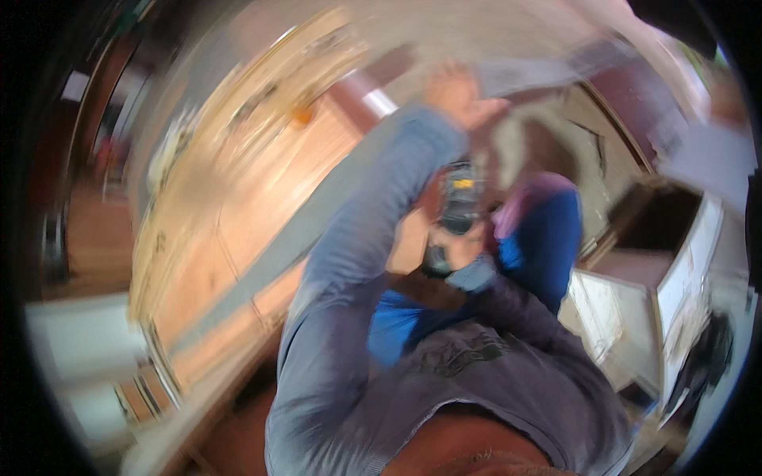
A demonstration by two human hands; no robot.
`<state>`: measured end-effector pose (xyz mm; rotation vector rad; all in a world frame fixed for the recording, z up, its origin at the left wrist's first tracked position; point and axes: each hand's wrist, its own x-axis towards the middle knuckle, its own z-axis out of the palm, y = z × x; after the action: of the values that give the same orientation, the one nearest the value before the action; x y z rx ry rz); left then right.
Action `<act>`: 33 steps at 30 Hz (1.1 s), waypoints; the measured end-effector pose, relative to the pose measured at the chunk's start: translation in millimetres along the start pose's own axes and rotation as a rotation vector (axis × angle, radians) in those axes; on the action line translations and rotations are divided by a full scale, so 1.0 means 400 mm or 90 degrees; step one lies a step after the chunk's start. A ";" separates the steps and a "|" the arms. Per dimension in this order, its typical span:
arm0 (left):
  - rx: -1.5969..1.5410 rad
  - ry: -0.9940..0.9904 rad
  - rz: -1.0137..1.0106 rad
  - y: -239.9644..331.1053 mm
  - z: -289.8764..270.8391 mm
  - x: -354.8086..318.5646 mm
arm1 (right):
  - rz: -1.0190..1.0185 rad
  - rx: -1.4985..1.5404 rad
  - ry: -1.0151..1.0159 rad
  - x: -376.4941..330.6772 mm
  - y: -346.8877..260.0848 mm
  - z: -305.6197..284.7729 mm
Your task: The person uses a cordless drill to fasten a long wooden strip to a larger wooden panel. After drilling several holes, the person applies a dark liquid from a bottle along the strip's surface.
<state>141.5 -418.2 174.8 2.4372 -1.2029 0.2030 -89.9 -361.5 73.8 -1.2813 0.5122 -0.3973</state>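
My left arm, in a grey-blue sleeve, stretches forward. At its end my left hand [459,94] looks flat, thumb apart from the fingers, over or on a dark reddish-brown surface. Motion blurs it, and I cannot tell whether it touches that surface. Nearer my body, my right hand [462,244] is closed round the grip of a black cordless drill [459,208] with a small yellow mark. The drill's front end points away from me, below my left wrist. Blur hides its tip and whatever it may touch.
On the left lies a large light wooden panel or frame [262,186] with a small orange thing [302,116] on it. My knee in blue trousers [548,238] is right of the drill. An open box-like cabinet [635,305] stands at the right.
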 end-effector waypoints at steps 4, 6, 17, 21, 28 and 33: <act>-0.078 -0.048 -0.028 -0.031 0.160 0.045 | 0.024 0.070 0.003 0.002 -0.042 -0.004; -0.140 -0.014 -0.036 -0.020 0.209 0.065 | -0.029 0.012 -0.011 0.017 -0.052 -0.024; 0.058 0.024 -0.288 -0.185 0.081 -0.475 | -0.030 -0.004 -0.046 0.013 -0.011 -0.049; 0.245 -0.069 -0.323 -0.299 0.013 -0.791 | -0.057 -0.069 -0.065 0.026 -0.027 -0.043; 0.181 -0.095 -0.408 -0.445 -0.083 -0.941 | -0.195 -0.305 -0.179 0.044 0.029 -0.068; 0.266 0.007 -0.247 -0.433 0.006 -0.793 | -0.150 -0.341 -0.250 0.014 0.021 -0.052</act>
<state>81.9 -95.1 23.8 2.9653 -0.7094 0.3813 -97.2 -379.2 60.8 -1.8973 0.1304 -0.1953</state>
